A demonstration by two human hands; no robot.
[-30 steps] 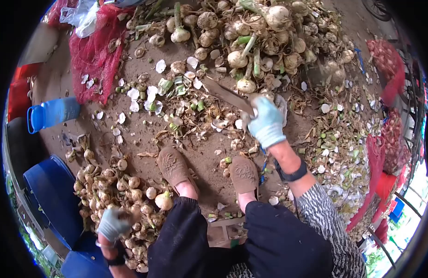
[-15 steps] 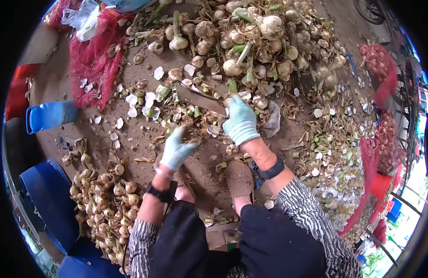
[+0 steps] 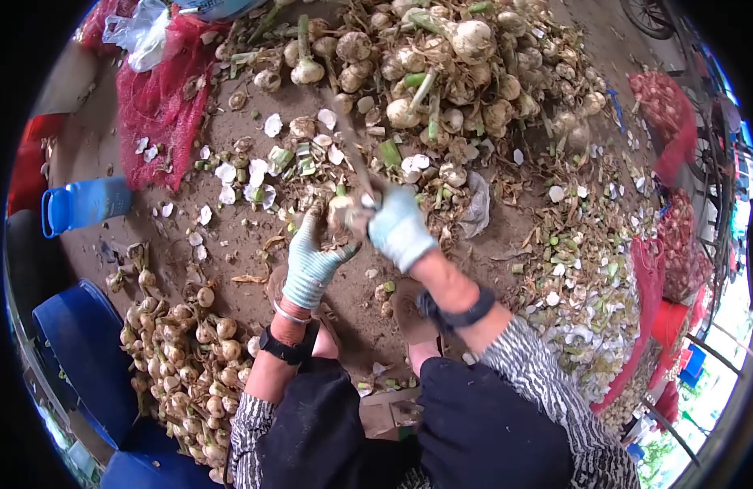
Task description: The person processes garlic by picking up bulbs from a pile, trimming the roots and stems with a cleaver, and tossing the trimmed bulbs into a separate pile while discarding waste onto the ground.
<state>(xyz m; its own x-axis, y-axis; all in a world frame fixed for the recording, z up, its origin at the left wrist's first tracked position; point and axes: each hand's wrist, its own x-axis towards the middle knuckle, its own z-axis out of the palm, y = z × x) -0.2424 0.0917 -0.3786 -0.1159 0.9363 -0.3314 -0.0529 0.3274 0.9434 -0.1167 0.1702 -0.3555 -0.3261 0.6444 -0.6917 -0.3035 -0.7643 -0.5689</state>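
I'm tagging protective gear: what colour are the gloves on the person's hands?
Pale blue-green on both: left hand and right hand, which grips a knife. Head view.

gloved left hand (image 3: 311,262) around a bulb (image 3: 341,212), right hand (image 3: 399,230) with knife (image 3: 356,163) just beside

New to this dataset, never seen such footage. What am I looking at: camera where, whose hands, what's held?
No machine: a person works with two gloved hands. The single camera sits on their head, looking down at dirt ground; its fisheye lens gives the round black border. The left hand grips a bulb; the right hand holds a knife at it, blade blurred. An untrimmed pile lies ahead, a trimmed pile at their left, peels at their right. A blue bottle and red sack lie far left.
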